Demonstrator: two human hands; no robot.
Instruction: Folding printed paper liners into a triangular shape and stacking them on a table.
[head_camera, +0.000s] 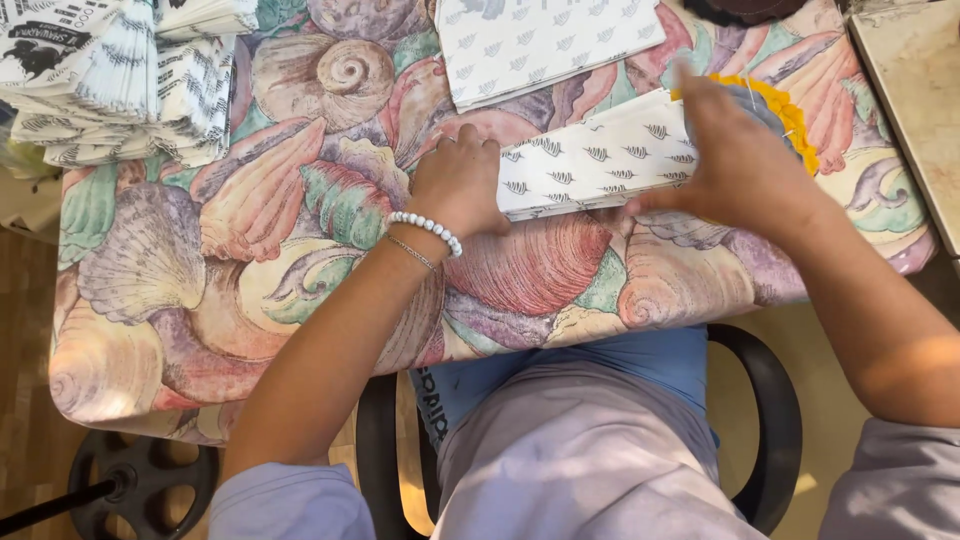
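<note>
Both hands flat on folded paper bag (600, 160); left hand (458, 185) presses left end; right hand (740, 165) right end.

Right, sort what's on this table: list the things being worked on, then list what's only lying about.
In hand:
- folded white paper bag with small dark leaf print, pressed flat
- left hand on its left end
- right hand on its right end

Lying about:
- stack of printed white paper bags, top left
- flat white patterned sheets, top centre
- round yellow-edged pincushion
- shell-print tablecloth
</note>
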